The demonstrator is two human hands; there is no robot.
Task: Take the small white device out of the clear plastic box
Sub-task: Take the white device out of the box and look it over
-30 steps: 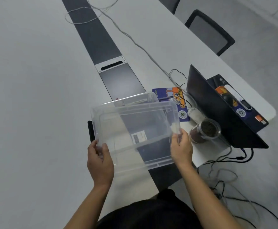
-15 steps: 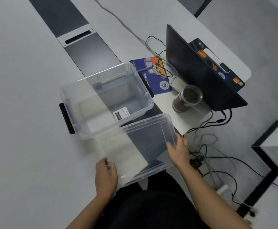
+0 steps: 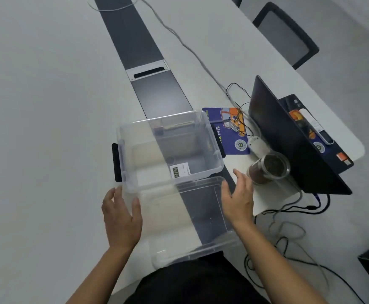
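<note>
Both forearms are bare, no sleeves, watch or rings showing (hands uncovered too); a black garment (image 3: 192, 279) covers the torso.

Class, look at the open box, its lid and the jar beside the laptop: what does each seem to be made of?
Box: clear, glossy plastic, since the table shows through its walls.
Lid: the same see-through plastic, slightly frosted.
Jar: transparent glass or plastic, hard to tell which; dark contents show through.

An open black laptop (image 3: 289, 137) stands at three o'clock on the white tabletop (image 3: 36, 106), a glass jar (image 3: 267, 170) and blue mousepad (image 3: 229, 132) just beside it.
</note>
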